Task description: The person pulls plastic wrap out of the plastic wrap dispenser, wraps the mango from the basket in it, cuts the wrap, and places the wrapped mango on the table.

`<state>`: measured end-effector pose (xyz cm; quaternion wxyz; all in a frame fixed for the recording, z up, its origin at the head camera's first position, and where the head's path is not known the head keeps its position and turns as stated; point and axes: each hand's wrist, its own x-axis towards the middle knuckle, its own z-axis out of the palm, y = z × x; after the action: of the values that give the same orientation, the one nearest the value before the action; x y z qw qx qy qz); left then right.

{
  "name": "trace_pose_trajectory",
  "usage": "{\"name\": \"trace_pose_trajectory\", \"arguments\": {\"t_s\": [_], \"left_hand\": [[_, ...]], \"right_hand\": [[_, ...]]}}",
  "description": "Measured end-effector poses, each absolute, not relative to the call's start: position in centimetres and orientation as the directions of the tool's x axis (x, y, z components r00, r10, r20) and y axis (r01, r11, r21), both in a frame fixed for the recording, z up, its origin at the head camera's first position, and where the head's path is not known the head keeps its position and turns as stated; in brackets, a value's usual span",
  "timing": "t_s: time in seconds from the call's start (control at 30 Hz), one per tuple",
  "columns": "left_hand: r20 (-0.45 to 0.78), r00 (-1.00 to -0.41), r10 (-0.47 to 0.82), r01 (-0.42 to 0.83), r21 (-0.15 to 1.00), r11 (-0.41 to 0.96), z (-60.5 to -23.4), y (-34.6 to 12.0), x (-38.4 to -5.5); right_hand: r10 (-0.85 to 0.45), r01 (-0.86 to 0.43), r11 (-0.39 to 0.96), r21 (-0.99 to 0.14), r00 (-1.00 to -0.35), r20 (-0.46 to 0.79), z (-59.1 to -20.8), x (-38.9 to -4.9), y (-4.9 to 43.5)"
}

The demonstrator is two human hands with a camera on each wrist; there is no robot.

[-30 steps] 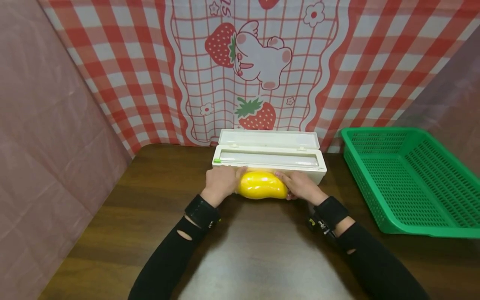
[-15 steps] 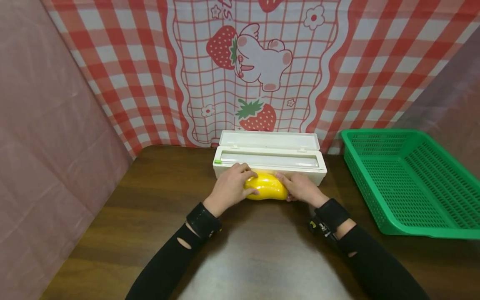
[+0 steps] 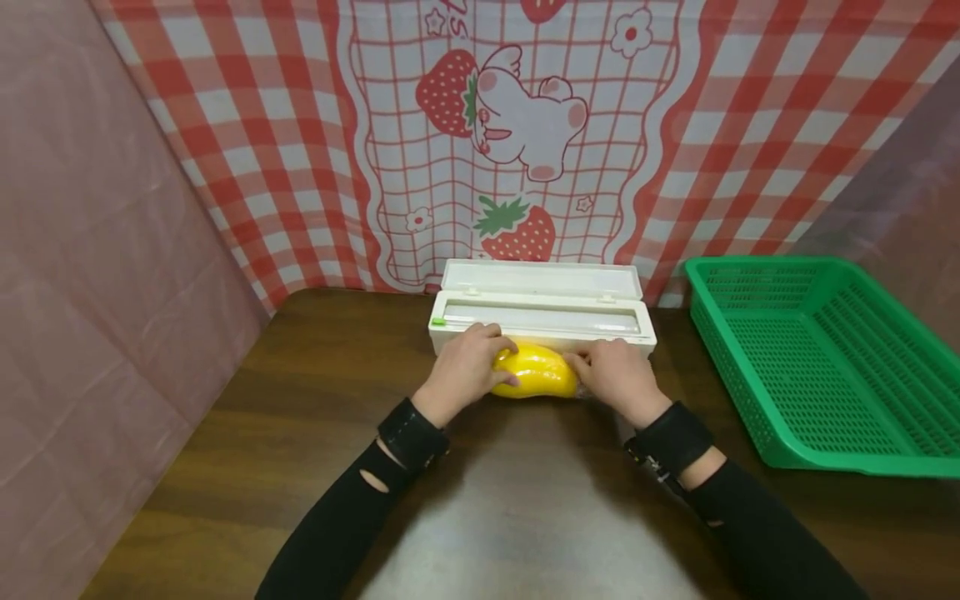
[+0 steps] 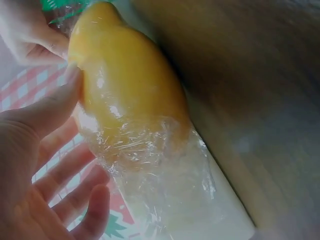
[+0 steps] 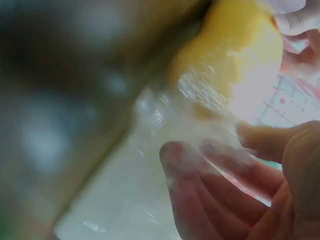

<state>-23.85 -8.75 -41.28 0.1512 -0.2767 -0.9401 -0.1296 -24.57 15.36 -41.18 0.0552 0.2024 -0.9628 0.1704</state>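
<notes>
A yellow mango (image 3: 534,372), wrapped in clear plastic wrap (image 4: 160,180), is held in front of a white cling film dispenser (image 3: 542,320). My left hand (image 3: 467,367) grips the mango's left end, its thumb and fingers on either side. At the right end my right hand (image 3: 621,377) pinches loose wrap, its thumb close to the fruit. Crinkled film trails from both ends in the wrist views. Through the film, the right fingers (image 5: 220,187) look hazy. Whether the mango touches the table cannot be told.
A green perforated basket (image 3: 780,417) stands on the right of the brown wooden table (image 3: 300,400). The dispenser's lid (image 3: 542,278) is raised at the back. Behind it hangs a red-and-white checked cloth (image 3: 270,125) with strawberry prints.
My left hand has come round from the far side of the mango's left end to grip that end. My right hand has shifted slightly right, onto the loose wrap.
</notes>
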Motion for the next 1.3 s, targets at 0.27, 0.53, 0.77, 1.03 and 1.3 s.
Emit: {"name": "trace_pose_trajectory", "arguments": {"t_s": [0.27,0.53,0.77,1.03,1.3], "left_hand": [[0.356,-0.802,0.48,0.548,0.117,0.828,-41.3,-8.5,-23.7],[0.399,-0.793,0.46,0.554,0.158,0.818,-41.2,-9.0,-24.2],[0.492,-0.848,0.195,0.388,0.326,0.862,-41.6,-12.8,-26.1],[0.359,-0.929,0.089,0.245,0.416,0.876,-42.0,-16.0,-27.4],[0.381,-0.912,0.153,0.299,0.362,0.883,-42.6,-16.8,-27.7]], "right_hand": [[-0.481,-0.556,0.815,-0.164,-0.806,0.346,-39.7,-23.3,13.0],[-0.565,-0.645,0.753,-0.135,-0.737,0.37,-39.6,-23.7,10.8],[-0.605,-0.665,0.738,-0.116,-0.728,0.323,-39.8,-24.4,10.0],[-0.619,-0.669,0.735,-0.108,-0.728,0.294,-39.8,-24.5,10.1],[-0.619,-0.663,0.741,-0.108,-0.736,0.275,-39.7,-24.5,10.1]]}}
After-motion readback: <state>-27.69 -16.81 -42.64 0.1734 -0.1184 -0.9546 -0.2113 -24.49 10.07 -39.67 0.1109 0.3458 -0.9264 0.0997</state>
